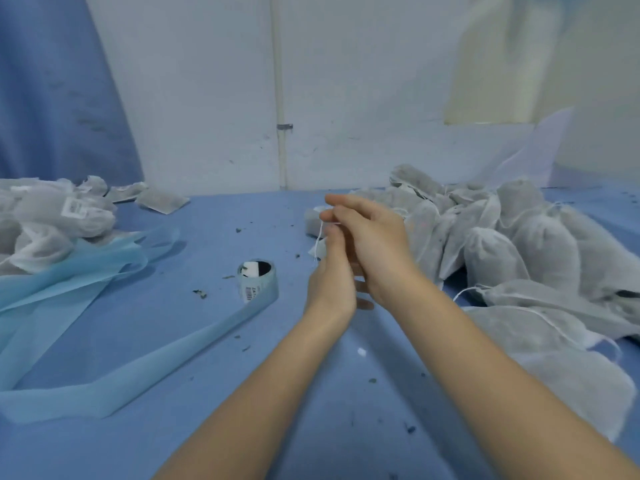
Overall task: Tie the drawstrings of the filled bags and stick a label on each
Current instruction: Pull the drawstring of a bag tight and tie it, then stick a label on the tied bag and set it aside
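Drawstring, a thin white thread, hangs at the centre of the frame from the raised hands, with the small grey bag it belongs to partly hidden behind them, just above the blue tabletop. Left hand is lifted with its fingers curled upward at the string; right hand crosses in front of it, its fingertips brought together on the thread at the top. How firmly either hand pinches the thread cannot be told, as the frame is blurred there. Filled bags of grey mesh fabric lie heaped at the right of the frame, several with loose white cords trailing onto the tabletop. Labelled bags form a second heap at the upper left, one showing a white sticker. Label roll stands left of the hands, its pale blue backing strip running away toward the lower left, where more of the strip lies bunched. Dark crumbs are scattered over the tabletop. A white wall with a vertical pipe fills the background.
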Action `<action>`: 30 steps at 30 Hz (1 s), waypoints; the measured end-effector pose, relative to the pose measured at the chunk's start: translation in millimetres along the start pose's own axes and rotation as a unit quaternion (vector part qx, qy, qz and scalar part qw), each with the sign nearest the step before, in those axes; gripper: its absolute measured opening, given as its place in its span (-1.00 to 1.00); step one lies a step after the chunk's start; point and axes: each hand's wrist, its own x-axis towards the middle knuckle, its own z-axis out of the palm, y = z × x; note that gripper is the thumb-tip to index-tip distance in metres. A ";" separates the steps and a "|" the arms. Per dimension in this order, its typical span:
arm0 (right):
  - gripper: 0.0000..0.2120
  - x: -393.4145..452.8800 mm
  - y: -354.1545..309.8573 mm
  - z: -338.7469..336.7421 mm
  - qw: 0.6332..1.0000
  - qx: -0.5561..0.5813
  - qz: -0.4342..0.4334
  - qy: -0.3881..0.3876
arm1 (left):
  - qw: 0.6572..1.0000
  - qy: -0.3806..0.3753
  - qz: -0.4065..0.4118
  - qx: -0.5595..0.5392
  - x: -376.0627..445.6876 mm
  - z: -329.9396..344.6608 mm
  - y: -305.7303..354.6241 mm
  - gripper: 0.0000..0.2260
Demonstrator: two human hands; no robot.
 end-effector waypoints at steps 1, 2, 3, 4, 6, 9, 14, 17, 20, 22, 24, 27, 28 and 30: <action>-0.76 -2.0 -2.4 -14.6 1.000 -0.020 -0.013 0.010 | 1.000 -0.022 -0.010 0.015 -3.6 7.8 -0.8 -0.60; -0.76 -5.7 -4.7 -26.9 0.998 -0.048 -0.026 0.020 | 0.998 -0.044 -0.007 0.032 -8.2 18.6 -4.2 -0.64; -0.76 -8.0 -5.2 -39.7 0.996 -0.071 -0.039 0.031 | 0.995 -0.078 -0.001 0.065 -14.6 29.3 -5.4 -0.69; -0.76 -11.2 -6.7 -51.7 0.994 -0.087 -0.048 0.043 | 0.987 -0.112 0.010 0.112 -19.4 39.3 -8.4 -0.73; -0.77 -15.3 -8.7 -73.0 0.991 -0.100 -0.059 0.069 | 0.950 -0.177 0.055 0.253 -23.7 53.4 -15.5 -0.83; -0.77 -20.4 -9.4 -98.1 0.990 -0.105 -0.067 0.072 | 0.874 -0.265 0.132 0.385 -33.5 77.1 -20.0 -0.92; -0.72 -27.5 -3.2 -117.2 0.985 -0.152 -0.075 0.033 | 0.704 -0.247 0.206 0.633 -29.0 106.0 -31.8 -0.66; -0.73 -28.9 2.6 -121.8 0.975 -0.209 -0.079 0.015 | 0.693 -0.231 0.193 0.654 -20.1 107.5 -40.4 -0.64; -0.77 -29.2 9.2 -120.7 0.940 -0.321 -0.112 -0.006 | 0.721 -0.247 0.204 0.614 -17.9 93.5 -38.6 -0.55; -0.84 -28.4 14.0 -117.4 0.920 -0.367 -0.138 -0.008 | 0.783 -0.233 0.210 0.537 -18.0 77.3 -34.2 -0.51; -0.81 -27.1 18.5 -111.9 0.910 -0.387 -0.151 -0.015 | 0.807 -0.223 0.219 0.501 -19.0 56.0 -25.7 -0.56; -0.67 -24.4 25.0 -102.3 0.888 -0.436 -0.138 -0.046 | 0.798 -0.180 0.189 0.543 -21.4 20.5 -14.3 -0.72; -0.63 -24.2 27.2 -98.7 0.876 -0.461 -0.128 -0.060 | 0.787 -0.165 0.176 0.567 -22.5 8.7 -11.7 -0.76; -0.57 -24.4 31.5 -91.3 0.857 -0.497 -0.104 -0.081 | 0.780 -0.141 0.147 0.591 -23.2 -10.8 -10.0 -0.79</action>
